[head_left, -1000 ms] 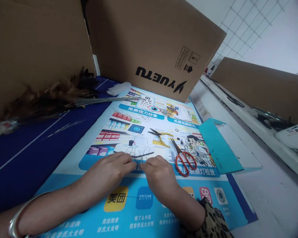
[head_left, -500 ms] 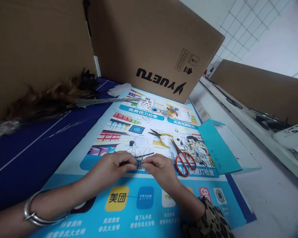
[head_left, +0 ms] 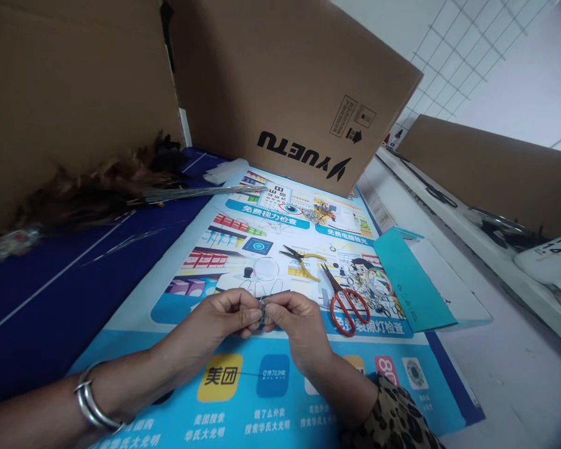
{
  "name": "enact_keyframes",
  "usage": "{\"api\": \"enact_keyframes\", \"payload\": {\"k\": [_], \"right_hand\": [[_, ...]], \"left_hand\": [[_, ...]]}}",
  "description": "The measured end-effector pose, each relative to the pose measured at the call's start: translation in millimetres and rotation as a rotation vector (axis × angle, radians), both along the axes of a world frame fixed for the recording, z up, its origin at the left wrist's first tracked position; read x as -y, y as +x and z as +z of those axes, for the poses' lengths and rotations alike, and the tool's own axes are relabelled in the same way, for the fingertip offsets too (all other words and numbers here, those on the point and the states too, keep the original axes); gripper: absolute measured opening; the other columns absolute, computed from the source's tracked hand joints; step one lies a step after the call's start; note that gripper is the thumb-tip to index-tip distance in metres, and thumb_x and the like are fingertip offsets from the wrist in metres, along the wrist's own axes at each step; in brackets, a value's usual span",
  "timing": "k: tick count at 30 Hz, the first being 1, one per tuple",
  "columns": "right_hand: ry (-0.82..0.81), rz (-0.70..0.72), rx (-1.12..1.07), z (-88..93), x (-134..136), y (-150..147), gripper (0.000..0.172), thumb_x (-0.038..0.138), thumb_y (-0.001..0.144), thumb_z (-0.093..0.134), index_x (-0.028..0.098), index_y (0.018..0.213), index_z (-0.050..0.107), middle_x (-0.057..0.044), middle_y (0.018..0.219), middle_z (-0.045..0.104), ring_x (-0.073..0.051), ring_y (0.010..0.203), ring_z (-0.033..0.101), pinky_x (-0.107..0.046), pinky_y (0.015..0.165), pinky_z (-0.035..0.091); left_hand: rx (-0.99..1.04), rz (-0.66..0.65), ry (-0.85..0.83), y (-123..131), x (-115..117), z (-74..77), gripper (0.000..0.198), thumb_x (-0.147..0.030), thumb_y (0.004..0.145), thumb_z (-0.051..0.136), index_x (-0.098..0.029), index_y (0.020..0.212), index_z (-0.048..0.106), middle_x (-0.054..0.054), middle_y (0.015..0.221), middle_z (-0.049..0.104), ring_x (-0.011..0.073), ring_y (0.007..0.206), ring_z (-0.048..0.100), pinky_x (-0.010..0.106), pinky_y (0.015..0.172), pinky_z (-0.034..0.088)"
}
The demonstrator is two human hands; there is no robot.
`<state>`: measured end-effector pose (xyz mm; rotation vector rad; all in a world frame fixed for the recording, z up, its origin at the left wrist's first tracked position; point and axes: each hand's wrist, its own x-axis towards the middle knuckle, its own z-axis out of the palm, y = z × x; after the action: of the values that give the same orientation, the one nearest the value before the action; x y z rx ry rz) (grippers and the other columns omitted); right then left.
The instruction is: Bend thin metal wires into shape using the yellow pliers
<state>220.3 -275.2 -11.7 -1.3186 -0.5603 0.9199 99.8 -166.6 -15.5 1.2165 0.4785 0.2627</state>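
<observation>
My left hand and my right hand meet low over the printed poster. Thumb and fingertips of each are pinched, almost touching the other hand's. Between them is a small piece of thin wire, its fine loops rising just behind the fingertips; most of it is hidden by the fingers. To the right of my right hand lie red-handled scissors, blades pointing away. Pliers with yellow handles rest beyond my hands, jaws to the left.
Tangled wire pieces lie beside the scissors, near a turquoise folder. A bundle of straight wires and brown feathers are at the back left. A large cardboard box stands behind; a white mug is far right.
My hands have come together, closing the small gap between their fingertips. My left hand and forearm have shifted to the right. The scissors and pliers have stayed put.
</observation>
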Motion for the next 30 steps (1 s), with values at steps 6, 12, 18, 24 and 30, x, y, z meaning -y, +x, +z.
{"api": "enact_keyframes", "payload": {"k": [6, 12, 18, 24, 30], "right_hand": [[0.033, -0.024, -0.041, -0.1, -1.6, -3.6, 0.017, 0.029, 0.069, 0.077, 0.015, 0.077, 0.071, 0.000, 0.062, 0.066, -0.010, 0.054, 0.059, -0.024, 0.057, 0.050], [0.050, -0.019, -0.061, -0.2, -2.0, -6.1, 0.020, 0.031, 0.069, 0.077, 0.015, 0.078, 0.070, 0.000, 0.061, 0.066, -0.011, 0.054, 0.059, -0.024, 0.059, 0.050], [-0.030, -0.012, 0.040, -0.3, 0.9, 3.0, 0.020, 0.032, 0.069, 0.076, 0.016, 0.078, 0.071, 0.000, 0.065, 0.066, -0.011, 0.054, 0.058, -0.023, 0.056, 0.049], [-0.145, 0.003, 0.337, -0.8, 3.1, 22.4, 0.016, 0.033, 0.075, 0.070, 0.017, 0.078, 0.071, 0.002, 0.058, 0.061, -0.012, 0.054, 0.055, -0.023, 0.054, 0.047], [-0.224, 0.030, 0.628, -6.6, 1.9, 24.2, 0.014, 0.028, 0.076, 0.066, 0.021, 0.085, 0.074, 0.000, 0.074, 0.067, -0.014, 0.066, 0.060, -0.023, 0.058, 0.047]], "left_hand": [[0.018, 0.003, -0.038, 1.1, 1.2, 3.5, 0.017, -0.029, 0.081, 0.066, -0.016, 0.071, 0.060, 0.000, 0.068, 0.063, 0.0107, 0.060, 0.049, 0.026, 0.060, 0.039], [0.017, 0.009, -0.042, 0.0, 4.8, 2.9, 0.019, -0.030, 0.081, 0.066, -0.016, 0.071, 0.059, 0.000, 0.068, 0.063, 0.0110, 0.062, 0.050, 0.025, 0.060, 0.039], [-0.052, -0.133, 0.115, 0.3, -12.6, 6.2, 0.019, -0.034, 0.082, 0.062, -0.017, 0.075, 0.060, -0.001, 0.067, 0.060, 0.0122, 0.060, 0.051, 0.025, 0.058, 0.040], [-0.253, -0.354, 0.915, -15.2, -25.1, 24.3, 0.009, -0.019, 0.079, 0.056, -0.021, 0.073, 0.063, 0.000, 0.076, 0.065, 0.0181, 0.072, 0.060, 0.026, 0.063, 0.040], [-0.237, -0.503, 1.317, -29.0, 5.6, 27.1, 0.025, -0.001, 0.072, 0.050, -0.021, 0.067, 0.064, 0.003, 0.074, 0.068, 0.0195, 0.064, 0.064, 0.026, 0.056, 0.042]]}}
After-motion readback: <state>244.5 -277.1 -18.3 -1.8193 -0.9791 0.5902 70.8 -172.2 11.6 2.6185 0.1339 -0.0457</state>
